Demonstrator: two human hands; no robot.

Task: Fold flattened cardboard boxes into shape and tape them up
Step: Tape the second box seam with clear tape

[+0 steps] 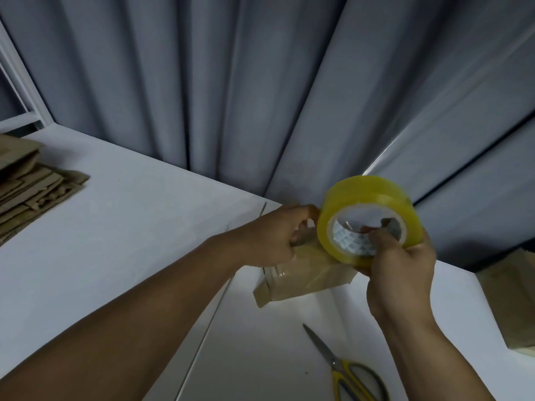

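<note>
A small folded cardboard box [301,277] stands on the white table [130,227], shiny tape across its top. My left hand [272,235] grips the box's far upper edge, its fingers curled over it beside the tape roll. My right hand [402,270] holds a large yellowish roll of clear tape [364,198] just above the box's right end, with fingers hooked through the roll's core. The roll hides part of the box top.
Yellow-handled scissors [344,369] lie shut on the table near the front right. A stack of flattened cardboard boxes [31,186] sits at the far left. Another brown box [512,296] stands at the right edge. Grey curtains hang behind the table.
</note>
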